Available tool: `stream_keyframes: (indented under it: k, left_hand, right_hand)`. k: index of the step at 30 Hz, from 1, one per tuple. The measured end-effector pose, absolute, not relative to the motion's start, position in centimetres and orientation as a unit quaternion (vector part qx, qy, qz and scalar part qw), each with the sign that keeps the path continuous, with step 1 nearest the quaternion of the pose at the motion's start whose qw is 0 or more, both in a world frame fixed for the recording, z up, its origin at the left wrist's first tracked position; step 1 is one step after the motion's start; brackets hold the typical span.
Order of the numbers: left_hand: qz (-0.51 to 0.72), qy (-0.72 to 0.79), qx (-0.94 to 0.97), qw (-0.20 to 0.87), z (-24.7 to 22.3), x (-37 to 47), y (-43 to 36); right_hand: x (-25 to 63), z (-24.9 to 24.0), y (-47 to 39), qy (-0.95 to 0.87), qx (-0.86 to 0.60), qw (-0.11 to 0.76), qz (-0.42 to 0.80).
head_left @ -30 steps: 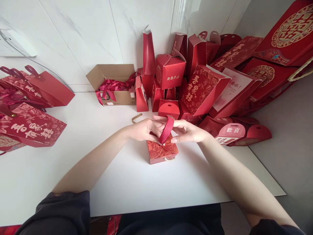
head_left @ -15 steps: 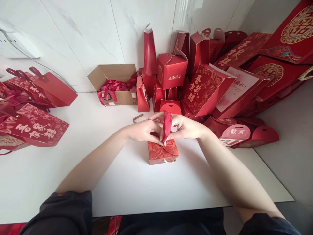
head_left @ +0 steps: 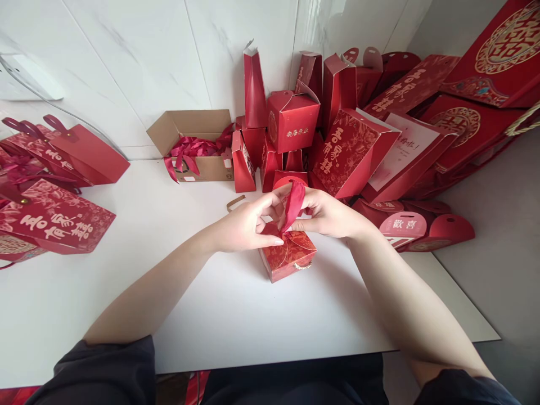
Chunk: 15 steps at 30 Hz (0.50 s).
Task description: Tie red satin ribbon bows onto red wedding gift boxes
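A small red patterned gift box [head_left: 291,256] with a twisted cord handle sits on the white table, its flaps meeting on top. A red ribbon [head_left: 295,205] rises in a loop from the box top. My right hand [head_left: 327,211] pinches the ribbon between thumb and fingers, just above the box. My left hand [head_left: 248,222] is on the box's left side. Its thumb stretches over the box top, apart from its curved fingers, which reach behind the ribbon. Those fingertips are partly hidden.
Behind my hands stands an open cardboard box [head_left: 211,169] of red ribbons. Red gift boxes [head_left: 294,121] are piled at the back right. Red gift bags [head_left: 63,219] stand at the left. A thin brown strip [head_left: 235,202] lies on the white table [head_left: 202,332].
The gift box has turned slightly and sits a little further right in view. My left thumb has parted from the fingers near the ribbon. My right hand still grips the ribbon.
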<state>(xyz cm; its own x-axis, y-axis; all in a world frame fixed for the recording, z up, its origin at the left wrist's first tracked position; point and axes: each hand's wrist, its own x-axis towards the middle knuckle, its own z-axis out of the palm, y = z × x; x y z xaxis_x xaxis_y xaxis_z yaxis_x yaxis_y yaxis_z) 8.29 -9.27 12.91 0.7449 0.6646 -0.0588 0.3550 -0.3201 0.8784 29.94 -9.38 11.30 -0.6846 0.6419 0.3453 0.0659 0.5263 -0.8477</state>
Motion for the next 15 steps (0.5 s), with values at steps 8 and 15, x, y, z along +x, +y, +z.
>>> stream_keyframes:
  k: [8, 15]
  left_hand:
    - [0.097, 0.358, 0.683, 0.629, 13.7, 8.7, -9.9]
    - [0.055, 0.337, 0.66, 0.669, 12.1, 8.7, -8.2]
  right_hand:
    - [29.7, 11.0, -9.3, -0.816, -0.219, 0.346, 0.409]
    - [30.4, 9.8, -10.0, -0.765, -0.236, 0.336, 0.497]
